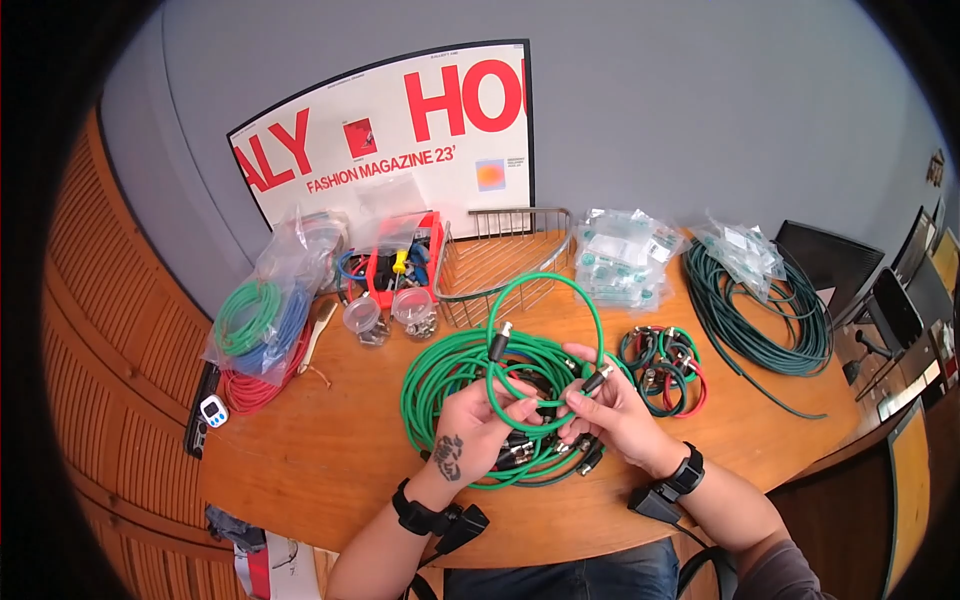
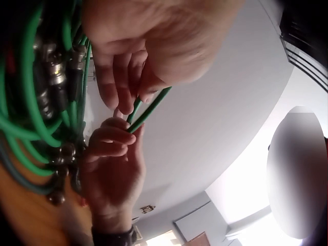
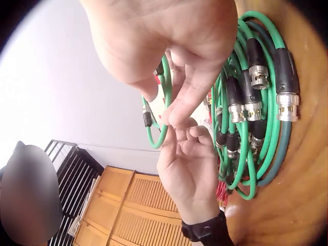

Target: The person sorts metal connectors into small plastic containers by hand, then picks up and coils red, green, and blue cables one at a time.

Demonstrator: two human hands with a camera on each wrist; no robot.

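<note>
A green coax cable (image 1: 598, 318) is bent into an upright loop between both hands, above a pile of cables. My left hand (image 1: 474, 424) pinches the loop's lower left side; in the left wrist view the cable (image 2: 148, 110) passes between the fingertips of both hands. The right hand (image 1: 622, 418) grips the other side, with a metal-tipped connector (image 1: 597, 379) sticking out by its thumb. Another black-sleeved connector (image 1: 500, 343) stands at the loop's left. Below lies the coiled green cable pile (image 1: 425, 365), whose BNC connectors (image 3: 259, 77) show clearly in the right wrist view.
Small red and green cable coils (image 1: 690, 405) lie right of the pile, with a big dark green coil (image 1: 715, 330) beyond. Behind stand a wire basket (image 1: 510, 305), a red bin (image 1: 375, 285), small tubs (image 1: 413, 310) and plastic bags (image 1: 620, 250). Bagged cables (image 1: 255, 320) are at left.
</note>
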